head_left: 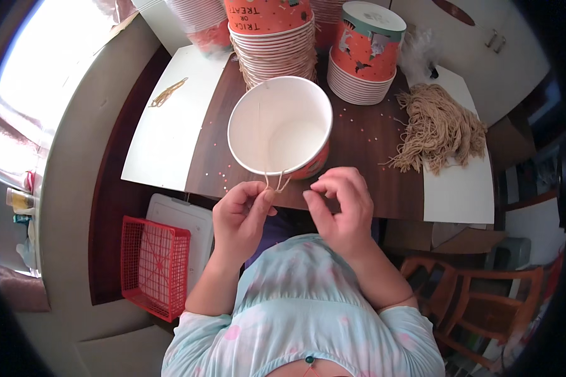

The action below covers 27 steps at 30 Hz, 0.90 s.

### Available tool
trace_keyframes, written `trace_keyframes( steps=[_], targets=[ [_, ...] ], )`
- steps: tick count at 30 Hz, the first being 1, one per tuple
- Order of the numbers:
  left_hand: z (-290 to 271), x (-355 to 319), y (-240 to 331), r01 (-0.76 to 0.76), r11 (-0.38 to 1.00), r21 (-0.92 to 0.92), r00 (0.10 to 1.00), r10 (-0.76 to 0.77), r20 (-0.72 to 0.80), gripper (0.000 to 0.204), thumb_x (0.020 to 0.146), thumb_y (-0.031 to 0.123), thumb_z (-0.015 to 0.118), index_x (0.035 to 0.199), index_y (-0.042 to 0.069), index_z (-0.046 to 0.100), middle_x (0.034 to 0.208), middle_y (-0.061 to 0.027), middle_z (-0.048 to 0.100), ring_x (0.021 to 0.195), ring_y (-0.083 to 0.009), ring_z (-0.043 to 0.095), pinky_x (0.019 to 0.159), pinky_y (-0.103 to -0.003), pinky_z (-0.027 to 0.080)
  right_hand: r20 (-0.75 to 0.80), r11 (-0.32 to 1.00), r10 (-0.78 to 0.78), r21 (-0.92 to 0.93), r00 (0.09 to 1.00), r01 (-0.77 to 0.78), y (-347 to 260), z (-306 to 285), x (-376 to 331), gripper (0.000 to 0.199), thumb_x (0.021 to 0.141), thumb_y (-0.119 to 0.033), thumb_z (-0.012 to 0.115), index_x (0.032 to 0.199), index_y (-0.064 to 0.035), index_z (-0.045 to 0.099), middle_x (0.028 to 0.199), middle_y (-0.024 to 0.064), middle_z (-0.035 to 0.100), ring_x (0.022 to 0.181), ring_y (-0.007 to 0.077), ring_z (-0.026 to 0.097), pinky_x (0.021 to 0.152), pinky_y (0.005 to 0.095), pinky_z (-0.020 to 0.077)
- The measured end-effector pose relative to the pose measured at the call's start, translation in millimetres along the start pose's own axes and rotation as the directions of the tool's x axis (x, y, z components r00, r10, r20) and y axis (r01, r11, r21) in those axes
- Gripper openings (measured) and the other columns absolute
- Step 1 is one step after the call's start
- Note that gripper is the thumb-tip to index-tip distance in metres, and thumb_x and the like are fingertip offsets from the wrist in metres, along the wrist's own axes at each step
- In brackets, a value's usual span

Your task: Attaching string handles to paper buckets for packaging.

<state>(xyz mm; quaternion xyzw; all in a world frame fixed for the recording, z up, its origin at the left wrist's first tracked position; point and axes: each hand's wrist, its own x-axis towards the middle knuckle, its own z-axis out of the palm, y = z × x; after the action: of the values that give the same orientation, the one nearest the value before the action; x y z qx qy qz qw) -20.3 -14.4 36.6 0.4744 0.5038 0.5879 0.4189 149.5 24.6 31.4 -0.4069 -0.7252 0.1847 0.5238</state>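
A paper bucket (251,122), white inside and orange outside, stands tilted toward me at the table's near edge, its open mouth facing me. Tan cord (282,183) hangs at the near side of its rim; whether it passes through holes there is too small to tell. Thumb and fingers of my left hand (238,220) pinch this cord just below the rim. To the right of it, my right hand (346,217) is raised with thumb and forefinger apart and the other fingers curled. One cord end points toward it, with a small gap between.
Behind stand a tall stack of orange buckets (270,47) and a shorter stack (361,75) topped by an upturned one. A heap of tan cords (440,125) lies at right, a few strands (168,93) at left. Below left is a red basket (157,267); wooden chairs (484,301) stand right.
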Motion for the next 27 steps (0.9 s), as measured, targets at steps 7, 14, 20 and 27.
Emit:
trace_keyframes(
  steps=[7, 14, 20, 27],
  targets=[
    [5, 4, 0, -0.046, 0.999, -0.011, 0.997, 0.047, 0.067, 0.013, 0.093, 0.007, 0.059, 0.098, -0.005, 0.061, 0.083, -0.004, 0.064, 0.071, -0.0069, 0.059, 0.065, -0.019, 0.05, 0.07, 0.887, -0.407, -0.207, 0.911, 0.412, 12, 15, 5, 0.028, 0.071, -0.01, 0.071, 0.097, -0.0076, 0.06, 0.104, 0.0061, 0.057, 0.08, 0.0205, 0.056, 0.076, 0.0363, 0.0419],
    [8, 6, 6, -0.051, 0.998, -0.046, 0.995, 0.055, 0.084, 0.013, 0.093, 0.007, 0.059, 0.097, -0.005, 0.061, 0.083, -0.0027, 0.063, 0.072, -0.0066, 0.058, 0.066, -0.02, 0.05, 0.019, 0.901, -0.401, -0.174, 0.916, 0.398, 9, 19, 10, 0.023, 0.073, -0.011, 0.07, 0.093, -0.0077, 0.06, 0.102, 0.0054, 0.058, 0.08, 0.0196, 0.057, 0.075, 0.0359, 0.0409],
    [0, 7, 3, -0.035, 0.999, -0.018, 0.996, 0.036, 0.085, 0.013, 0.093, 0.008, 0.06, 0.097, -0.004, 0.061, 0.083, -0.003, 0.063, 0.072, -0.0073, 0.059, 0.067, -0.02, 0.05, 0.044, 0.872, -0.444, -0.211, 0.895, 0.443, 17, 22, 10, 0.025, 0.069, -0.009, 0.072, 0.091, -0.0066, 0.06, 0.098, 0.0049, 0.059, 0.075, 0.0195, 0.056, 0.071, 0.0356, 0.0404],
    [-4, 7, 0, 0.053, 0.989, -0.137, 0.992, -0.037, 0.117, 0.014, 0.093, 0.01, 0.06, 0.096, -0.004, 0.061, 0.083, -0.0036, 0.063, 0.071, -0.0085, 0.059, 0.066, -0.021, 0.05, 0.112, 0.856, -0.414, -0.289, 0.903, 0.429, 11, 22, 12, 0.027, 0.068, -0.008, 0.071, 0.093, -0.0066, 0.061, 0.099, 0.0046, 0.059, 0.075, 0.0194, 0.055, 0.072, 0.035, 0.0403]
  ],
)
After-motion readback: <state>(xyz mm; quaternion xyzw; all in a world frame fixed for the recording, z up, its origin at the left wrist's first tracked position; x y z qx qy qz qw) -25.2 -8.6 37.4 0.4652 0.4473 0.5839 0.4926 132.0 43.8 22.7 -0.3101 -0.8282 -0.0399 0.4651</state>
